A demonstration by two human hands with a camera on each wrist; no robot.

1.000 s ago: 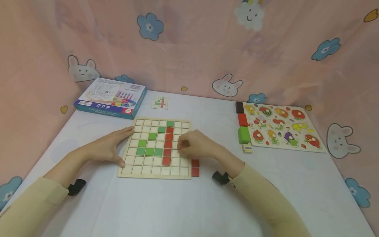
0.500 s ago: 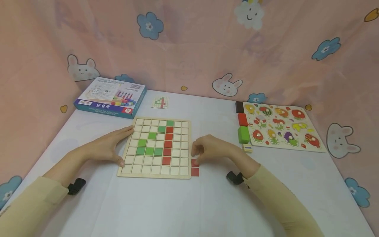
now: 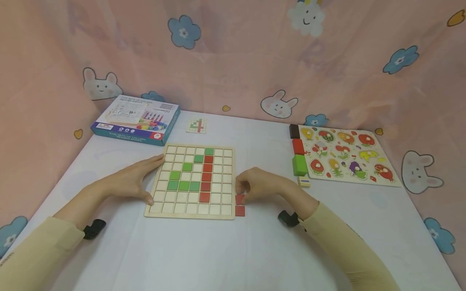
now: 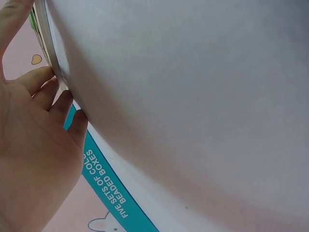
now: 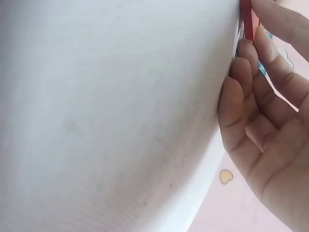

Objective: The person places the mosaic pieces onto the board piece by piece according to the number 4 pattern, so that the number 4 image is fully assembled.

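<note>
A wooden grid board lies on the white table, with green tiles in a stepped shape and a column of red tiles. Along its left edge my left hand rests, thumb and fingers spread and touching the frame. Just off the board's right edge, my right hand pinches a red tile between thumb and index finger; the right wrist view shows the red tile at the fingertips. Another red tile lies directly in front of it, nearer me.
A small pattern card lies behind the board, beside a blue box at the back left. On the right is a fruit puzzle board, with black, red and green blocks and a small striped block along its left side.
My right hand has moved right, from over the board's right columns to the loose red tiles, and now pinches the farther one. My left hand has stayed in place.
</note>
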